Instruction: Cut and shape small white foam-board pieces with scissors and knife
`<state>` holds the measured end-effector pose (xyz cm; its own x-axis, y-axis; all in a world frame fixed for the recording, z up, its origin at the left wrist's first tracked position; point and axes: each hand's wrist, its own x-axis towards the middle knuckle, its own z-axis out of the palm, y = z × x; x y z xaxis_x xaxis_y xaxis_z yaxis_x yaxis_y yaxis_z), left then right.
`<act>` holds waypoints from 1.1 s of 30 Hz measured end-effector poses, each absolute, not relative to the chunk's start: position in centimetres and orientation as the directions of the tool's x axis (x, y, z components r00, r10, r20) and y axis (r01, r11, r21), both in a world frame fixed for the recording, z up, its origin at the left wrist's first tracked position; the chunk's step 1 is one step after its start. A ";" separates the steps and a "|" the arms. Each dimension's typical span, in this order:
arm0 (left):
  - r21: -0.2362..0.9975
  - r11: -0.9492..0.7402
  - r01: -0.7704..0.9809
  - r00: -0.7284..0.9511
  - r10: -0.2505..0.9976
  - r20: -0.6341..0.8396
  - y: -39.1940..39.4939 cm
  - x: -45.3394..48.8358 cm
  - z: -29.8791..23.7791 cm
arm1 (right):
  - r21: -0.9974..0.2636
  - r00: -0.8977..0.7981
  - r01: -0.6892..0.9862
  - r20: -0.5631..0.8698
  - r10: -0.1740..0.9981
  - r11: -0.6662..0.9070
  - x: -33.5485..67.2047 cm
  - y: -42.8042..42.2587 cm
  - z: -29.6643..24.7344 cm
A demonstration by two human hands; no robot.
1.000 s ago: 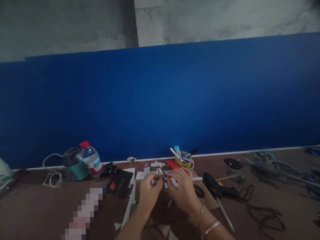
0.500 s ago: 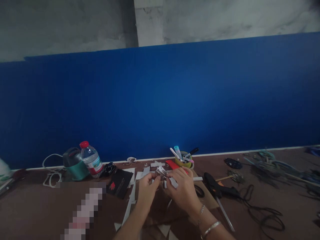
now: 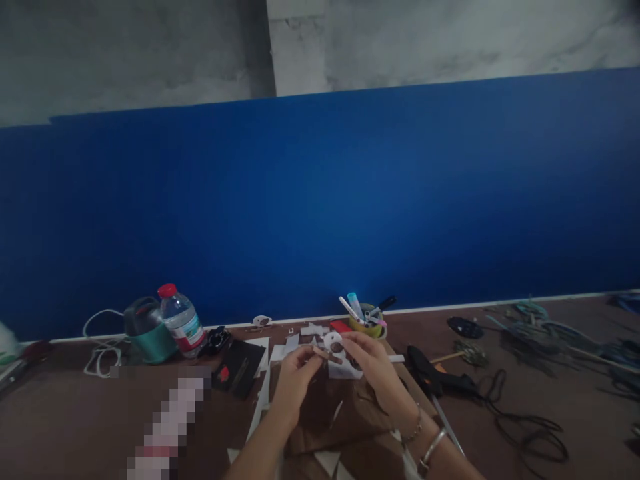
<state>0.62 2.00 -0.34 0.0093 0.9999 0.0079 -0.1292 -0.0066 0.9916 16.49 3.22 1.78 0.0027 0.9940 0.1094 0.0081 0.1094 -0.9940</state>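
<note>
Presently pinching a small tan strip (image 3: 327,355) between thumb and curled fingers of the left hand (image 3: 294,379), over a cardboard sheet (image 3: 363,417). Gripping a white cutout (image 3: 329,339) with a round hole by its right side in the fingertips of the right hand (image 3: 373,365), just beyond the strip and slightly right of it. Cannot tell whether strip and cutout touch. Wearing a silver bangle (image 3: 434,450) on the right wrist. Working among white paper scraps (image 3: 293,343) toward the far side, with a yellow-green holder (image 3: 373,331) of pens beyond the right hand. Flanked on the right by a black glue gun (image 3: 440,380), on the left by a black card (image 3: 244,369) and, farther left, a red-capped plastic bottle (image 3: 184,323) beside a teal container (image 3: 154,341). Facing a blue wall panel (image 3: 320,200).
</note>
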 end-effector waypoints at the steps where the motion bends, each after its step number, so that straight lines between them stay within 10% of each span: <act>1: 0.993 0.001 -0.121 0.007 1.000 0.000 2.0 0.6 -0.4 | -0.996 -0.018 -0.013 0.091 0.996 0.090 16.5 3.2 1.9; 33: 0.986 0.050 -0.156 -0.049 0.997 -0.059 2.9 1.0 -2.5 | -0.941 -0.113 0.270 0.179 0.977 0.203 16.9 3.7 1.3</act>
<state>1.05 2.92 -2.46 -0.0489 0.9971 -0.0587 -0.1565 0.0504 0.9864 16.91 3.68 1.30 -0.1129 0.9774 0.1788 0.2697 0.2034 -0.9412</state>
